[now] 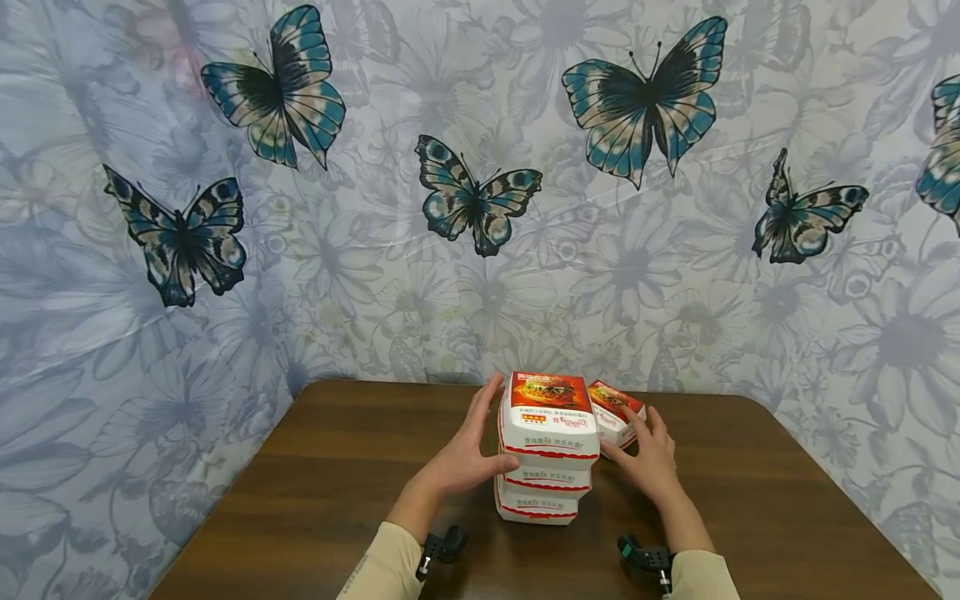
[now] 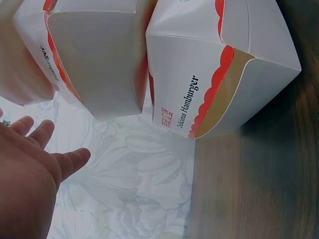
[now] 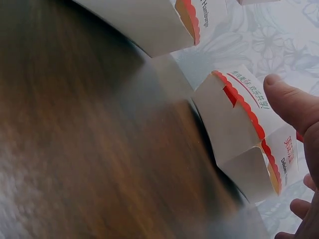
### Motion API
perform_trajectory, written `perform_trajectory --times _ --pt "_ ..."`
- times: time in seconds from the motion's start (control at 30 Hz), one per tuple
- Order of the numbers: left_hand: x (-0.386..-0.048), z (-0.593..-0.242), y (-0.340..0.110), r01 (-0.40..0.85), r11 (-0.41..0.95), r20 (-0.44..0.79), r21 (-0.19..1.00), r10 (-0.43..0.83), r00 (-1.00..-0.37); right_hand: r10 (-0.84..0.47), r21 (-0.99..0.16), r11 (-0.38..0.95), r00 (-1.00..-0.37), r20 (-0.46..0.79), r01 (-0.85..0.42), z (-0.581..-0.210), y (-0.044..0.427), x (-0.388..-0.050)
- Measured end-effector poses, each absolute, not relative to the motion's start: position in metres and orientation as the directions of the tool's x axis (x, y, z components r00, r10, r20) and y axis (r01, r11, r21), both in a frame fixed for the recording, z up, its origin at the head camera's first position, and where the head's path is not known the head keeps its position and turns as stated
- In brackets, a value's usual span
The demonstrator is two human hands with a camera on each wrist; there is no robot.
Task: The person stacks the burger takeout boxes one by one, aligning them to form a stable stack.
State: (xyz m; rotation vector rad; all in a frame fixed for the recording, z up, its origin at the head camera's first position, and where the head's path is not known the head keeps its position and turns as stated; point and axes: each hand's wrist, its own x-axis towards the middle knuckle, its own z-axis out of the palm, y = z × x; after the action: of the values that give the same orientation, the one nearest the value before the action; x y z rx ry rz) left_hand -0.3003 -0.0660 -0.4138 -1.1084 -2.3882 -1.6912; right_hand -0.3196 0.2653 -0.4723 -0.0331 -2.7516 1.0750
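Three white-and-red hamburger boxes stand in a slightly uneven stack (image 1: pixel 551 437) on the table. My left hand (image 1: pixel 463 457) is at the stack's left side, fingers extended and thumb toward the front. In the left wrist view its fingers are spread apart, near the lower boxes (image 2: pixel 194 74). Behind and right of the stack, another hamburger box (image 1: pixel 609 427) sits at an angle on the tabletop. Around that box my right hand (image 1: pixel 654 465) is spread, with its thumb toward the near side. The right wrist view shows the thumb in front of the single box (image 3: pixel 232 132); contact is unclear.
The brown wooden table (image 1: pixel 337 467) lies under the boxes, its far edge near a butterfly-patterned cloth backdrop (image 1: pixel 480 317). A dark device is strapped at each wrist, such as the left wrist camera (image 1: pixel 446 546). The stack stands close beside the single box.
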Motion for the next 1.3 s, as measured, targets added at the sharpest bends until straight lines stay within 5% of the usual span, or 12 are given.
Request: perform_trajectory --times 0.37,1.03,1.3 --pt "-0.301 -0.415 -0.067 0.535 0.179 0.377 0.826 0.530 -0.759 0.076 -0.608 0.792 -0.980 0.182 -0.052 -0.475 0.260 -0.327" --pt "-0.298 -0.414 -0.065 0.529 0.196 0.367 0.826 0.527 -0.767 0.098 -0.661 0.748 -0.976 0.196 -0.057 -0.472 0.273 -0.313" --pt "-0.298 -0.414 -0.065 0.518 0.209 0.351 0.830 0.526 -0.775 0.042 -0.644 0.750 -0.960 0.277 -0.153 -0.470 0.280 -0.313"
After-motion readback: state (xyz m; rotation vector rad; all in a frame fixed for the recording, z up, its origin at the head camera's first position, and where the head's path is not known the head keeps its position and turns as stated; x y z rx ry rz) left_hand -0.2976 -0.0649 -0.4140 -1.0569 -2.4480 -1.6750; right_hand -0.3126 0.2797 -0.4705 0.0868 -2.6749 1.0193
